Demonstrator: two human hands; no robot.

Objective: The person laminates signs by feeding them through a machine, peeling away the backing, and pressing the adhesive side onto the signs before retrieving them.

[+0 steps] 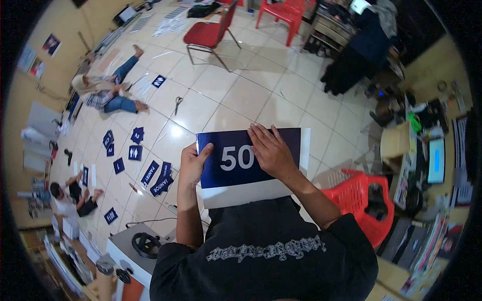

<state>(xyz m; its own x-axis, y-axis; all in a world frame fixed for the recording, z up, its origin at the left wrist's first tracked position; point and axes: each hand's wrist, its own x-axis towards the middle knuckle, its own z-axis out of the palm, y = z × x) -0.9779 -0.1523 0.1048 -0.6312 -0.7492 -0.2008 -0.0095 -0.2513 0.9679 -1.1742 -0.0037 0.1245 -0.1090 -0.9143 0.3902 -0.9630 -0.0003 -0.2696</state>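
Note:
A dark blue sign (pixel 221 175) with large white figures "50" is held in front of my black shirt. Any further figure is hidden under my right hand. White sheet (pixel 246 197) shows along its lower edge and at its right side. My left hand (pixel 195 163) grips the sign's left edge, thumb on the front and fingers behind. My right hand (pixel 272 154) lies flat on the printed face, fingers stretched out and close together, pointing up and left.
Several small blue signs (pixel 134 153) lie on the tiled floor at left, near scissors (pixel 178 104). Two people (pixel 103 93) (pixel 70 198) sit there; another person (pixel 364 47) stands upper right. A red plastic chair (pixel 359 200) is at right, a grey machine (pixel 128 251) lower left.

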